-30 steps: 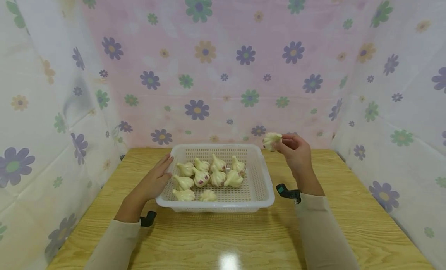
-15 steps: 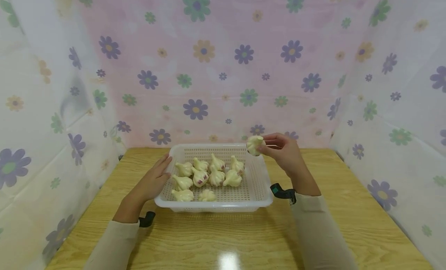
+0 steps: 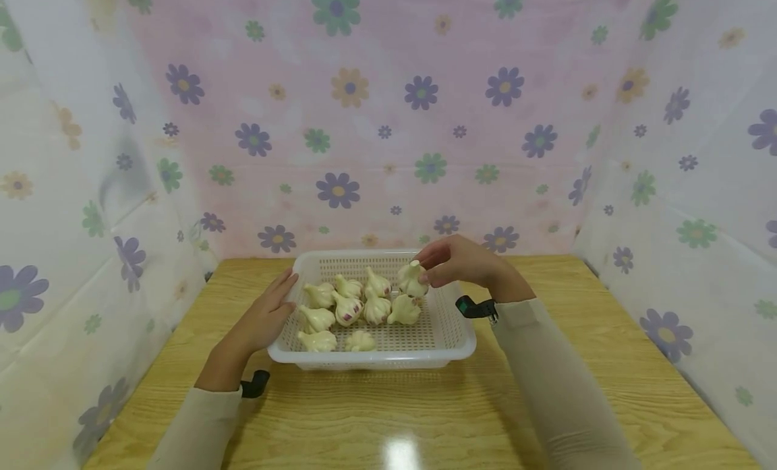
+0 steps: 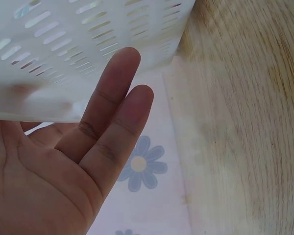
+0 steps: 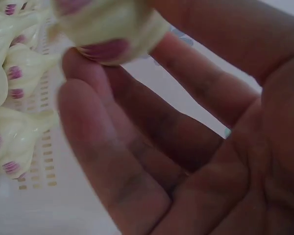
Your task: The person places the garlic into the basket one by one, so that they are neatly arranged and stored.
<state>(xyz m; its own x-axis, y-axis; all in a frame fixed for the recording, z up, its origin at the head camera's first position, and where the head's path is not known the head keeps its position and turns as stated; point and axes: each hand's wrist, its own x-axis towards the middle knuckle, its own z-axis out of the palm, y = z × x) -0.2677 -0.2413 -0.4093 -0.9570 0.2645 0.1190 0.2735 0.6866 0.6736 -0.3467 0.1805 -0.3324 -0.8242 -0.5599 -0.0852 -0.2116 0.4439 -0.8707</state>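
Observation:
My right hand (image 3: 464, 264) pinches a garlic bulb (image 3: 413, 279) between thumb and fingertips, over the right back part of the white plastic basket (image 3: 370, 356). In the right wrist view this garlic bulb (image 5: 110, 29) shows purple patches at its base. Several more pale garlic bulbs (image 3: 348, 309) lie inside the basket, mostly toward its left and middle. At the basket's left side rests my left hand (image 3: 262, 315), its fingers straight against the rim. The left wrist view has two straight fingers (image 4: 115, 117) beside the slotted outer wall (image 4: 63, 44).
The basket stands on a wood-grain table (image 3: 340, 416). A flower-patterned curtain (image 3: 388, 119) rises behind the table and along both sides. Each wrist carries a small black camera mount, such as the right one (image 3: 475, 307).
My right hand has carried the garlic bulb leftward and down, from beyond the basket's right edge to over its inside. My left hand has stayed at the left rim.

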